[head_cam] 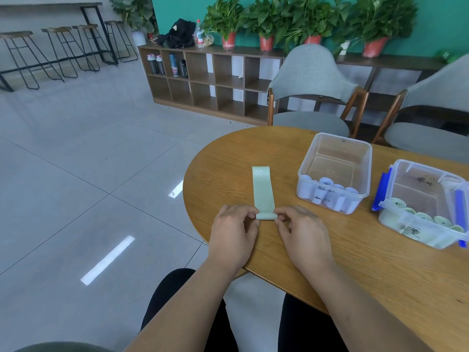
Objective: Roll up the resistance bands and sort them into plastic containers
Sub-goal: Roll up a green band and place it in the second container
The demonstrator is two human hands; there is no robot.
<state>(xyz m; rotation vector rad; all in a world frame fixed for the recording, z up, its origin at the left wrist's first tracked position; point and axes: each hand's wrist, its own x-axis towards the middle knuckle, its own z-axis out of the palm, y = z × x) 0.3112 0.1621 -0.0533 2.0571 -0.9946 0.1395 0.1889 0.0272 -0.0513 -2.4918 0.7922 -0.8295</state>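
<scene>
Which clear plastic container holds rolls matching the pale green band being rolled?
The clear plastic container with blue latches, far right: its green rolls match the pale green band; the latchless clear container holds pale lilac rolls.

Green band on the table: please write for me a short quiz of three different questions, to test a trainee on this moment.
1. True or false: the green band is already fully rolled.
2. Which number is printed on its far end? A) 10 B) 30 C) 50
3. Fill in: the container that holds green rolls has ___ clips.

Key
1. False: only the near end, pinched between the left hand and the right hand, is rolled.
2. B
3. blue
</scene>
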